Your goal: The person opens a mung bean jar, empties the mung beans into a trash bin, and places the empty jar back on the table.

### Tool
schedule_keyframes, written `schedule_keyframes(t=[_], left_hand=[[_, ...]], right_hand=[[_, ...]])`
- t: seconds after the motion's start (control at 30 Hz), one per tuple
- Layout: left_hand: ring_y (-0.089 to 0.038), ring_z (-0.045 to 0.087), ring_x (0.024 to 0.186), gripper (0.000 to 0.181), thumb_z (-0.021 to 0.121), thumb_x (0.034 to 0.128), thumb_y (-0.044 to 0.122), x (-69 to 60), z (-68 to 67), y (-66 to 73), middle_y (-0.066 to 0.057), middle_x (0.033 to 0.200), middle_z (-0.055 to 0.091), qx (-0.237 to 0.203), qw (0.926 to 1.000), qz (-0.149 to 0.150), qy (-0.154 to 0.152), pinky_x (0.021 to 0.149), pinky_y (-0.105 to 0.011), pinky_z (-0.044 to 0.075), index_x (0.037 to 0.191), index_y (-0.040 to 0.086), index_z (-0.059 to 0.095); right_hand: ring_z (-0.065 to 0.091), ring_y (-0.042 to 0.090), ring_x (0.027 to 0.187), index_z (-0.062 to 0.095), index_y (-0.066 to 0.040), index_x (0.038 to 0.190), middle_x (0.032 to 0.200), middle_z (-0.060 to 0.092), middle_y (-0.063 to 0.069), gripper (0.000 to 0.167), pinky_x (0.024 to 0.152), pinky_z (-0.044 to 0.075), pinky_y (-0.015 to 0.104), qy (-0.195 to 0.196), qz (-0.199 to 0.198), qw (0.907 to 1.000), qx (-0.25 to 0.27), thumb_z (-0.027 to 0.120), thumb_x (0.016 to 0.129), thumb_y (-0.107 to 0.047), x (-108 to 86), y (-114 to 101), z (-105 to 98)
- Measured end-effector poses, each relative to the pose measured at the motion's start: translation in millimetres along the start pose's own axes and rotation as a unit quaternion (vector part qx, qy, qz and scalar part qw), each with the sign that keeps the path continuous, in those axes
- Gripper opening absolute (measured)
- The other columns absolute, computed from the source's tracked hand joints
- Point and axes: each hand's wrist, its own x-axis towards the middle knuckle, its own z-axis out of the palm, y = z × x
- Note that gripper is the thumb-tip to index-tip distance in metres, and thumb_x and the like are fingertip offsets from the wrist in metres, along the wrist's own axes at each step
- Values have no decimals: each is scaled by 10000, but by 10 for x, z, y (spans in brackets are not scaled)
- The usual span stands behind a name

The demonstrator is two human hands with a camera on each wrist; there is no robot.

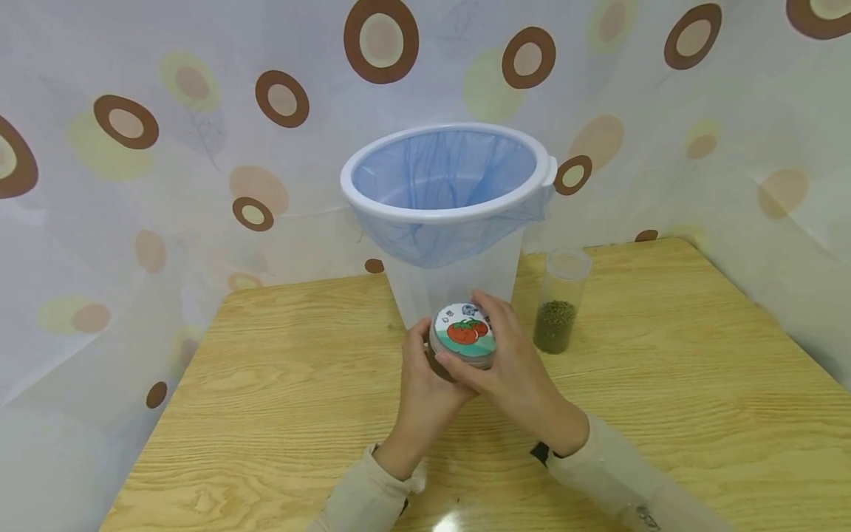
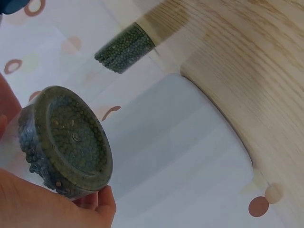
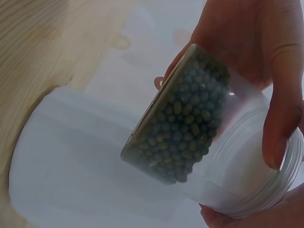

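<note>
A clear jar with green beans in its lower part (image 2: 78,137) (image 3: 178,118) is held up over the table, its lid (image 1: 464,334) printed with red tomatoes. My left hand (image 1: 428,395) grips the jar's side from the left; in the left wrist view that hand (image 2: 52,204) lies by the jar's base. My right hand (image 1: 515,369) curls its fingers and thumb round the lid's rim. A second clear jar (image 1: 558,303), part filled with green beans, stands on the table to the right, its top looking uncovered.
Behind the hands stands a white bin (image 1: 442,216) lined with a blue bag. The wooden table (image 1: 279,414) reaches back to a wall covering (image 1: 199,244) with brown and yellow circles.
</note>
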Motion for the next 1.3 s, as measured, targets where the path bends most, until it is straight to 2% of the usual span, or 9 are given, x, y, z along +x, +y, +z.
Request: schedule_keyframes(t=[0.23,0.4,0.73,0.83,0.93,1.07,1.13,1.3], left_hand=[[-251,446,1189,842,839,688,98,-7,-30,-8,-135,1328,383,-109,9996,-114,-239,975,-460,408,1354,37,328],[-245,443,1174,846,832,671,77,-10,-44,2,-122,1324,388,-34,9993,-123,-350,968,-443,408,1351,31,330],[-204,448,1127,835,828,673,85,-29,-51,10,-103,1313,400,48,9989,-63,-471,935,-408,416,1348,42,338],[-215,455,1147,836,836,677,92,-31,-42,9,-111,1313,403,-41,9992,-55,-403,949,-411,425,1347,36,340],[-232,455,1167,835,847,677,105,-28,-22,8,-121,1304,411,-63,9997,-24,-241,960,-428,428,1343,35,347],[-264,440,1167,819,854,671,125,-23,24,-8,-142,1272,434,347,9992,174,74,942,-455,432,1322,19,367],[-272,433,1155,804,855,671,135,-21,46,-19,-141,1254,453,632,9973,296,227,932,-465,411,1308,17,379],[-275,435,1120,784,865,667,165,-29,70,-31,-122,1219,484,1113,9913,539,446,894,-481,353,1279,25,395]], right_hand=[[495,289,1173,343,7,1418,1420,394,168,776,911,473,464,-126,-128,9998,-14,767,821,-251,-3,21,-32],[493,279,1163,337,6,1425,1408,398,174,787,901,475,457,-342,-272,9990,-2,775,814,-228,-14,22,-87],[486,260,1174,340,32,1414,1398,407,175,794,920,463,444,-648,-832,9941,-247,780,804,-221,-11,73,-162],[481,269,1173,331,24,1425,1403,396,181,823,913,468,444,-598,-730,9951,-309,787,799,-257,-15,64,-152],[466,297,1170,319,20,1430,1403,388,187,852,893,474,459,-465,-297,9971,-517,771,810,-351,-23,10,-130],[459,351,1167,319,38,1419,1387,410,202,890,876,472,487,-273,218,9945,-986,726,819,-477,-19,-87,-96],[474,383,1151,333,70,1402,1348,443,228,906,869,472,502,-198,235,9912,-1291,716,816,-506,-10,-124,-76],[536,420,1016,398,153,1310,1151,533,290,883,795,498,491,-108,-165,9784,-2056,707,819,-513,-7,-164,-37]])
